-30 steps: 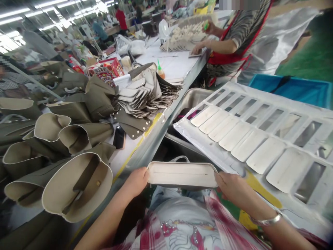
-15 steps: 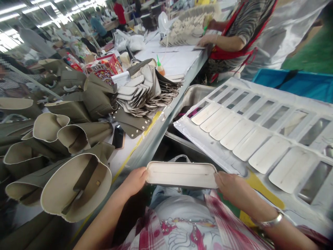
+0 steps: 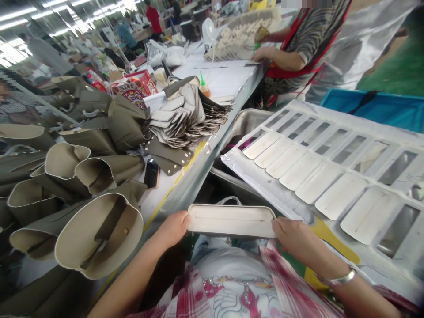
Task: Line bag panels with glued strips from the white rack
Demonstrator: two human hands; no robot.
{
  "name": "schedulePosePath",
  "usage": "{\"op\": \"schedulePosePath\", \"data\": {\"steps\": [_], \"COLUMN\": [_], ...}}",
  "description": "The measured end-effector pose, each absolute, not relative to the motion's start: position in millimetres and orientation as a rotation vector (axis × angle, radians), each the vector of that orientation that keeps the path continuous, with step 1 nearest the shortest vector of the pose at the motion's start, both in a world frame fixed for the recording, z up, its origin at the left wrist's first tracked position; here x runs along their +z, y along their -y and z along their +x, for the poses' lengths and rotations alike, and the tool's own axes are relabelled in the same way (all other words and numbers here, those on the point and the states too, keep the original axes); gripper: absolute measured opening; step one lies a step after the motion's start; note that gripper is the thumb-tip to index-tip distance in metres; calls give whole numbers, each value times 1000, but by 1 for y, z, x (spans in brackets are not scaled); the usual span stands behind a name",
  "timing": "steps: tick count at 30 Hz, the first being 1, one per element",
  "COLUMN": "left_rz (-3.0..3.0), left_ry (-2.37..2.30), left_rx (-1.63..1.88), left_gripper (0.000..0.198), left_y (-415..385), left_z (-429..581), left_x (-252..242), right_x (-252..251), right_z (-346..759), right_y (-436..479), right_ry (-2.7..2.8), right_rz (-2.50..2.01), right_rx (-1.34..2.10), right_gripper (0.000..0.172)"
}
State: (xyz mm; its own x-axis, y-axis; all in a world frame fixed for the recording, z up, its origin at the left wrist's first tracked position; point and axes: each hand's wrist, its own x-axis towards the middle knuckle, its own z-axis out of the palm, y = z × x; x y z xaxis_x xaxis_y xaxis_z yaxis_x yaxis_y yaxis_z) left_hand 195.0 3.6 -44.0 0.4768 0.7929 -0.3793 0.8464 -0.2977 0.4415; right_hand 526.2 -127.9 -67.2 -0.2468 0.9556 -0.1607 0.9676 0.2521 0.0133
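Stretched between my two hands, in front of my body, is a long cream panel (image 3: 232, 221) with rounded corners, a dark edge below and a slit-like line along its middle. My left hand (image 3: 175, 227) pinches its left end. The right end is gripped by my right hand (image 3: 288, 234), which has a silver bracelet at the wrist. Right of my hands, several similar cream panels (image 3: 323, 183) lie in a row on a white slotted rack (image 3: 294, 212). To the left, olive bag bodies (image 3: 99, 234) with beige insides lie on the table.
A pile of cream and olive flaps (image 3: 185, 115) lies on the table (image 3: 165, 194) near a phone (image 3: 151, 173) and a green-tipped bottle (image 3: 204, 86). Across the table corner a co-worker's hands (image 3: 263, 54) handle pieces. A blue bin (image 3: 384, 108) stands behind the rack.
My hands keep the panel in nearly the same place, with only a very slight shift upward. The co-worker's raised hand has moved a little to the left.
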Motion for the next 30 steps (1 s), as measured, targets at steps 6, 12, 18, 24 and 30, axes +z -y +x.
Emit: {"op": "schedulePosePath", "data": {"steps": [6,12,18,24,30], "left_rz": [1428,1330,1596,1326,1182], "left_ry": [-1135,-1146,-1262,-1277,-1285], "left_rx": [65,102,-13,27,71], "left_gripper": [50,47,52,50,48], "left_y": [-10,-16,-16,-9,-6], "left_z": [173,175,182,177,179], "left_x": [-69,-82,-67,-84,-82], "right_x": [-69,-74,-55,-35,-38], "right_z": [527,529,524,518,511], "right_y": [130,129,124,123,119], "right_ry": [-2360,-2351,-1974,-1772,-1969], "right_rz": [1889,1974,2379,2493,2083], "right_rx": [-235,-407,-1174,-972,-509], "right_gripper": [17,13,35,39,29]}}
